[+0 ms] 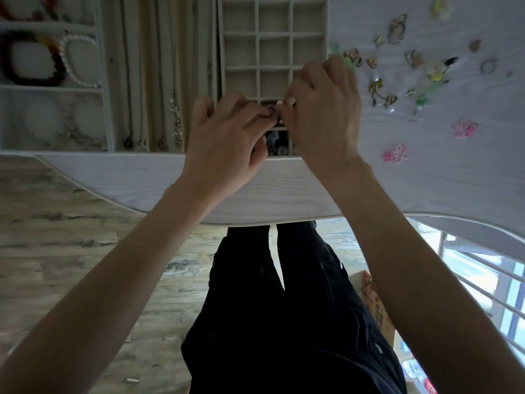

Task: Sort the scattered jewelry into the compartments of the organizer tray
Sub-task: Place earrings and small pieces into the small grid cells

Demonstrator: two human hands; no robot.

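The person is standing at a pale wood-grain table (159, 177) and is bringing both hands together over the cream grid organizer tray (274, 38). The left hand (224, 146) and the right hand (321, 109) are meeting fingertip to fingertip, and together they are pinching a small dark piece of jewelry (271, 110); what kind of piece it is, I cannot tell. They are holding it just above the near compartments of the grid, where some dark blue and black pieces (277, 143) are already lying. To the right of the tray, loose gold, green and yellow jewelry (397, 69) is lying scattered on the table, and two pink flower-shaped ornaments (396, 153) are lying nearer to the table edge. At the left, a dark red bead bracelet (28, 61) and a white pearl bracelet (79, 61) are sitting in one white compartment, with thin chain necklaces (170, 109) stretched beside them.
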